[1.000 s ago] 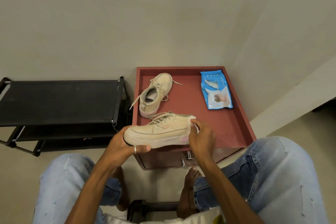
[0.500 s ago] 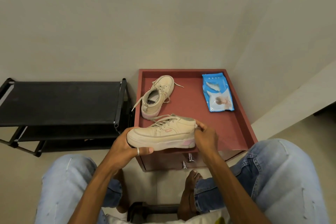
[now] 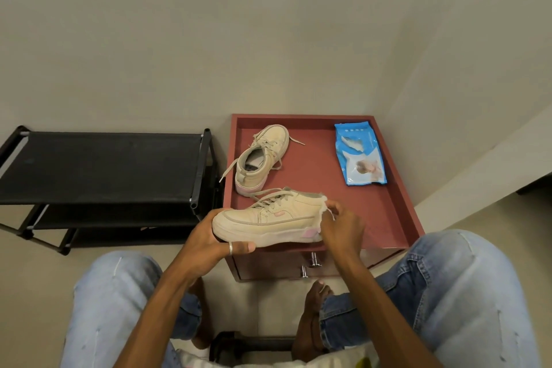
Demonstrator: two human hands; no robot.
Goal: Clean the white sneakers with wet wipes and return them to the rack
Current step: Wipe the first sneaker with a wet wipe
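Black fabric-shelved shoe rack (image 3: 101, 167) stands at the left, beside a red-brown cabinet top (image 3: 385, 209). Left hand (image 3: 209, 243) cups the toe of a cream-white sneaker (image 3: 268, 222), thumb under the sole. Right hand (image 3: 340, 227) pinches a white wipe (image 3: 324, 203) against its heel. A second cream sneaker (image 3: 263, 158) lies on the cabinet, a blue wipes pack (image 3: 360, 158) further right.
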